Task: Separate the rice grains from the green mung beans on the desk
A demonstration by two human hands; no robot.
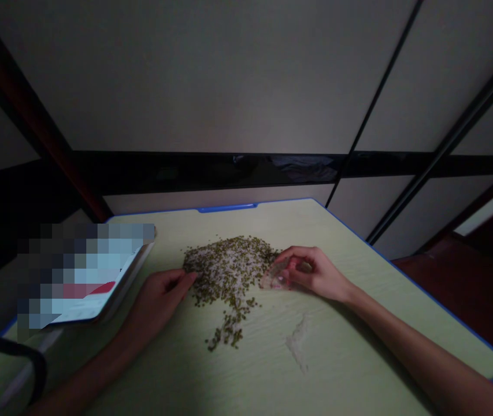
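Observation:
A spread pile of small green beans, like mung beans, mixed with white rice-like grains [229, 263] lies mid-table, with a tail of it reaching toward me. My left hand [162, 292] is at the pile's left edge, fingers curled and thumb pressed to the forefinger; whatever is between them is hidden. On the pile's right side, my right hand [315, 271] is closed on a clear plastic piece with pink marks [275, 278], its edge resting near the beans. A thin streak of white grains [298, 341] lies apart, nearer to me on the right.
A tablet with a lit screen [85, 300] leans at the left of the pale table [350, 346], which has a blue rim. A dark cable [33, 358] curves at the lower left. Cabinet panels [211, 86] stand right behind the table.

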